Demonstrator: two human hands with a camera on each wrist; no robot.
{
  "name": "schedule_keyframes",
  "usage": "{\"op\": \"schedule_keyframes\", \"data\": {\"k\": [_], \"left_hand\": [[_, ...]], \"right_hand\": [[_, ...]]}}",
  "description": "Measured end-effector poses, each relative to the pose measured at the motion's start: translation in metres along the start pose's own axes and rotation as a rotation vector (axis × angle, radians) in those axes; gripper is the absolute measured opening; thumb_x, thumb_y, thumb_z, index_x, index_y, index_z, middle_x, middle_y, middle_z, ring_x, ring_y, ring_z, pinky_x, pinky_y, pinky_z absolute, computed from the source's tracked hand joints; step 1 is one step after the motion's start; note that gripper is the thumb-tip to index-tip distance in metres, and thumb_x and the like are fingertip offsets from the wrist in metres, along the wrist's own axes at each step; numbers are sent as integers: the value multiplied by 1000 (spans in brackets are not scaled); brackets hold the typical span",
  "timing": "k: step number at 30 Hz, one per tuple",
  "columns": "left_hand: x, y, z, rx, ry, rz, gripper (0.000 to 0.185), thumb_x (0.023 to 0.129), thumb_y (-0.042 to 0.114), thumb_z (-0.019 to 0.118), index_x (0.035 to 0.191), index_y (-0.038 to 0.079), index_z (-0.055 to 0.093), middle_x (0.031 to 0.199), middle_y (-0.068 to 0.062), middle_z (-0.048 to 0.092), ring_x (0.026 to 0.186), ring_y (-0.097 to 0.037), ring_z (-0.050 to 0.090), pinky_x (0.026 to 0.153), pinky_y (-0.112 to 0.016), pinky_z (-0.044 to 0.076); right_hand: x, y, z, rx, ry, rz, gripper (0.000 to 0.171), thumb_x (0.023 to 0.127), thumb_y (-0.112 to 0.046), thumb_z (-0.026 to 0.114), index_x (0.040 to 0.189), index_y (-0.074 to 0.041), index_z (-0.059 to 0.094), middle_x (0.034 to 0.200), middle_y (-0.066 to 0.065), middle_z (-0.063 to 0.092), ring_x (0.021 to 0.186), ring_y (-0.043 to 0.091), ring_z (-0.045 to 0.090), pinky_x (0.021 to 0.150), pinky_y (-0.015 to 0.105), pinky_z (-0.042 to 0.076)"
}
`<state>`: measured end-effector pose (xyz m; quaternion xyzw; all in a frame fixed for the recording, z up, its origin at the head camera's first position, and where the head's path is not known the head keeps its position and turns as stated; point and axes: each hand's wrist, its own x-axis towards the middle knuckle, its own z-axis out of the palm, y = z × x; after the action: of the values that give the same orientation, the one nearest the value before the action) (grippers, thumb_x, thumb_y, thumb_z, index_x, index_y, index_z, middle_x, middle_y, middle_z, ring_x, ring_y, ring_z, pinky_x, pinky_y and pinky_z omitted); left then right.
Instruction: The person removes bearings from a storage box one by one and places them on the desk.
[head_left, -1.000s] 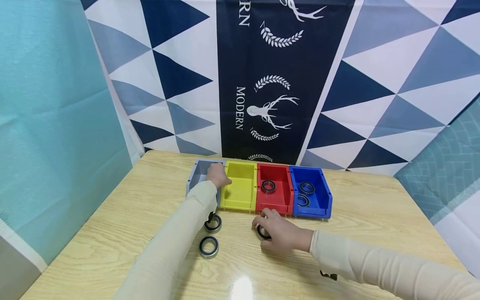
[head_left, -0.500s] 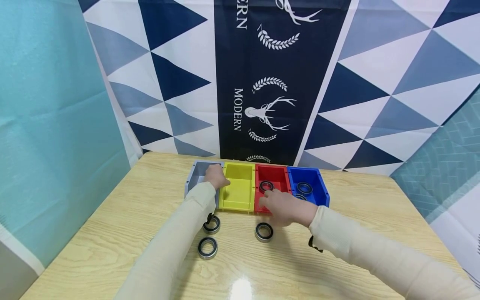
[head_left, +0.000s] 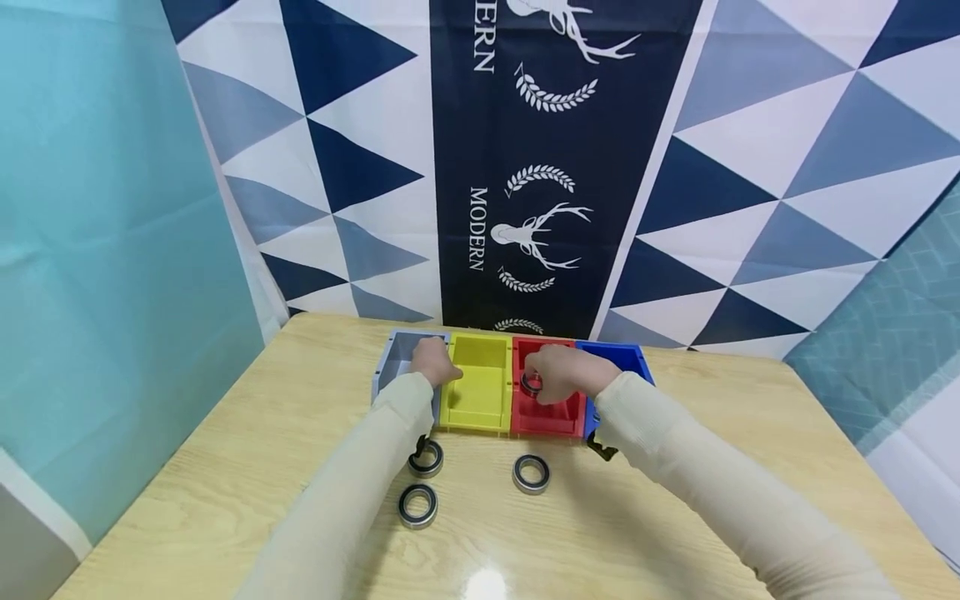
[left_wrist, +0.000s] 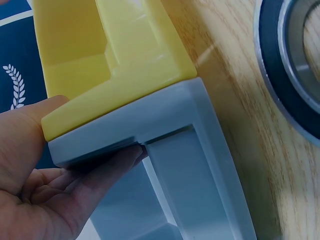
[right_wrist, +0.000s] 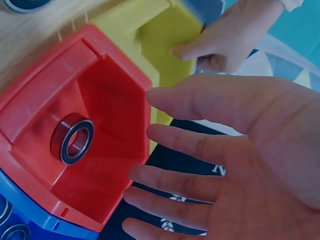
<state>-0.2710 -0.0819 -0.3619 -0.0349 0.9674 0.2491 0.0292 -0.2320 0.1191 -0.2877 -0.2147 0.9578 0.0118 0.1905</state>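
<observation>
A grey bin (head_left: 392, 358), a yellow bin (head_left: 480, 379), a red bin (head_left: 551, 418) and a blue bin (head_left: 618, 357) stand joined in a row. My left hand (head_left: 432, 362) grips the adjoining walls of the grey and yellow bins, the thumb on the yellow side and fingers inside the grey one, as the left wrist view shows. Over the red bin is my right hand (head_left: 562, 372), its fingers (right_wrist: 175, 182) spread and holding nothing. A ball bearing (right_wrist: 76, 139) sits inside the red bin, partly hidden by that hand in the head view.
On the wooden table (head_left: 300, 400) lie three bearings: one bearing (head_left: 531, 474) before the red bin, another bearing (head_left: 427, 459) near the left wrist and a third bearing (head_left: 417, 506) closer in. Bearings (right_wrist: 16, 232) show in the blue bin. A patterned cloth (head_left: 517, 133) hangs behind.
My right hand has moved from the bearing on the table up and away over the red bin, leaving that bearing on the table. My left hand keeps its grip on the bin walls.
</observation>
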Motion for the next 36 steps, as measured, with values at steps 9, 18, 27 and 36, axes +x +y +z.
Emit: {"op": "schedule_keyframes", "data": {"k": [9,18,27,36], "left_hand": [[-2,0,-1,-14,4,4,26,79,21,76,87,-2,67,89,-13,68,74,-19,57,74,-32,55],[-2,0,-1,-34,11,-4,26,78,21,77,87,-1,68,90,-13,69,71,-17,57,71,-31,55],[-4,2,2,-58,6,-16,24,78,19,78,84,-1,66,85,-12,68,70,-18,59,70,-32,56],[-2,1,1,-60,15,-21,27,78,20,78,89,-2,67,89,-13,69,77,-19,62,79,-34,57]], "right_hand": [[31,12,1,61,-55,80,51,84,-17,68,132,-10,52,120,8,61,100,23,54,99,49,48],[64,16,12,88,-82,138,29,82,-12,67,109,-12,58,94,4,58,89,22,54,87,37,48],[74,21,31,139,-41,147,15,81,-11,67,93,-12,59,88,4,57,84,21,53,82,35,46],[80,23,41,234,-28,184,13,82,-8,70,93,-11,64,92,6,66,83,21,59,94,44,52]]}}
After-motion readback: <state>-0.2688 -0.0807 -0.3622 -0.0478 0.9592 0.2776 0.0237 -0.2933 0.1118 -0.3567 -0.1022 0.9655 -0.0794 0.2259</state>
